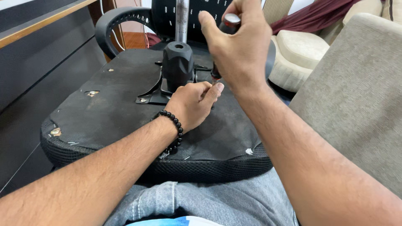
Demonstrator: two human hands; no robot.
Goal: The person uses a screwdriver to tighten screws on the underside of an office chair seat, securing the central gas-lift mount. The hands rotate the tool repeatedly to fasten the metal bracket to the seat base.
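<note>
An upturned black office chair seat [109, 109] rests on my lap, its underside facing up. A black metal mechanism plate [153, 94] with a tall black column mount [178, 62] is fixed at its middle. My right hand [238, 46] grips a screwdriver [229, 23] by its dark handle, held upright with the shaft pointing down at the plate. My left hand [192, 102], with a black bead bracelet [173, 129] on the wrist, is closed around the lower end of the screwdriver shaft beside the plate. The tip is hidden behind my fingers.
A chair armrest [117, 21] and mesh backrest [201, 10] stand behind the seat. A grey sofa arm [356, 92] lies at right, with a cream armchair [299, 50] beyond. A dark desk panel [37, 62] runs along the left.
</note>
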